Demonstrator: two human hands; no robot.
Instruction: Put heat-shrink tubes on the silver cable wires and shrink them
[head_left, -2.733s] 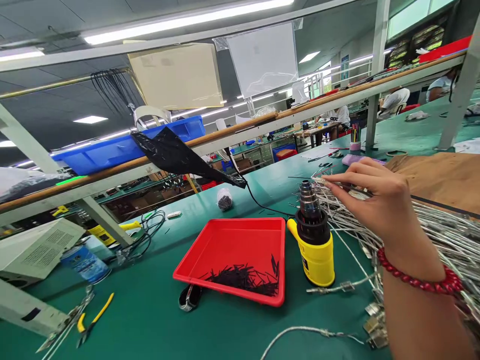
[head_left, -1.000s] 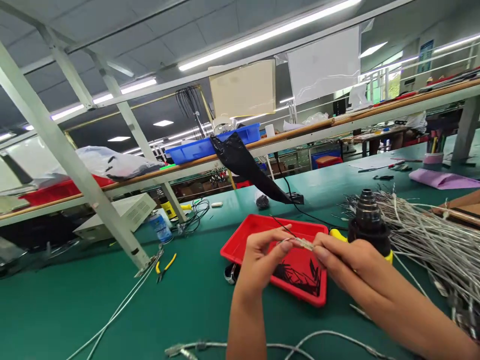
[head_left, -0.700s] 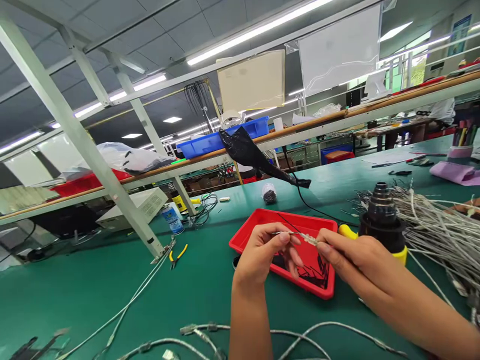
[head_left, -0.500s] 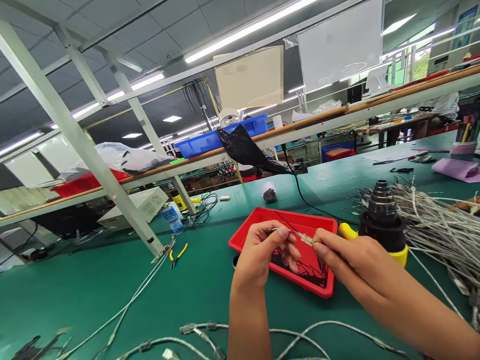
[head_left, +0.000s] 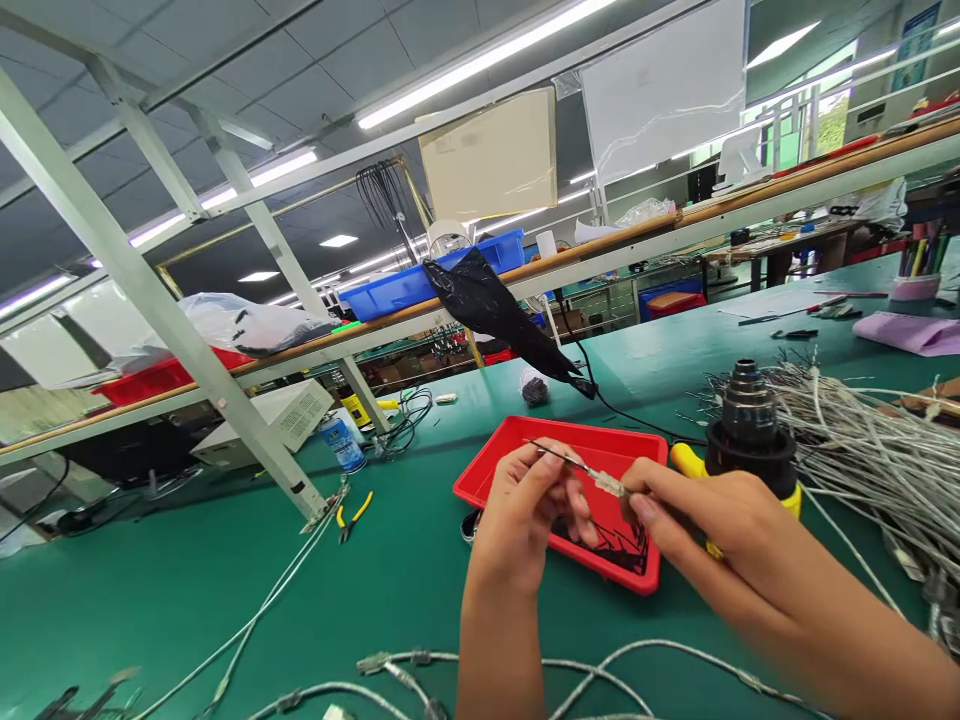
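My left hand (head_left: pixel 521 515) is closed in a pinch on a thin black tube (head_left: pixel 559 455), which points up and left from the fingertips. In line with the tube is a pale, clear cable connector (head_left: pixel 608 484). My right hand (head_left: pixel 709 520) grips the connector's right end, its thumb and forefinger pressed together. Both hands are over a red tray (head_left: pixel 484 465) with many short black tube pieces (head_left: pixel 619 548) lying in it. Whether the tube is around the connector's wire or beside it, I cannot tell.
A yellow and black heat gun (head_left: pixel 750 430) stands nozzle up beside my right hand. Behind it lies a heap of grey cables (head_left: pixel 862 440). Yellow-handled pliers (head_left: pixel 352 515) and a blue can (head_left: pixel 343 443) are to the left. Looped cables (head_left: pixel 630 660) cross the front.
The black tube, earlier slanting apart from the wire, now lies in line with the connector. The black plastic bag on the shelf hangs lower. The view has shifted slightly.
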